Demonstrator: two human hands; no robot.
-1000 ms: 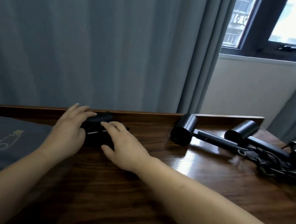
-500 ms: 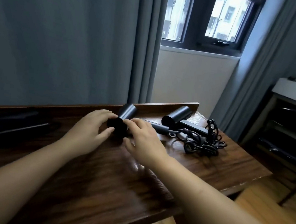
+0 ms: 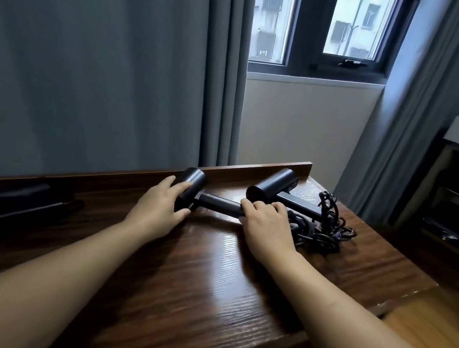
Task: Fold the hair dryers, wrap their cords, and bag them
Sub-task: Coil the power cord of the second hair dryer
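Note:
Two black hair dryers lie unfolded on the wooden table (image 3: 212, 271). My left hand (image 3: 159, 209) grips the barrel of the nearer hair dryer (image 3: 191, 188). My right hand (image 3: 266, 226) curls round the end of its handle (image 3: 221, 202). The second hair dryer (image 3: 272, 185) lies just behind, near the table's raised back edge. A tangle of black cords (image 3: 322, 226) sits right of my right hand. At the far left lies a dark bagged bundle (image 3: 13, 202), blurred.
Grey curtains hang behind the table and a window is at the back right. A dark shelf unit (image 3: 456, 214) stands to the right, beyond the table's right edge. The table's front edge is close to my forearms.
The view swung right, away from the dark bundle. Both hands left that bundle and moved to the nearer hair dryer; my right hand slid from the barrel along to the handle's end.

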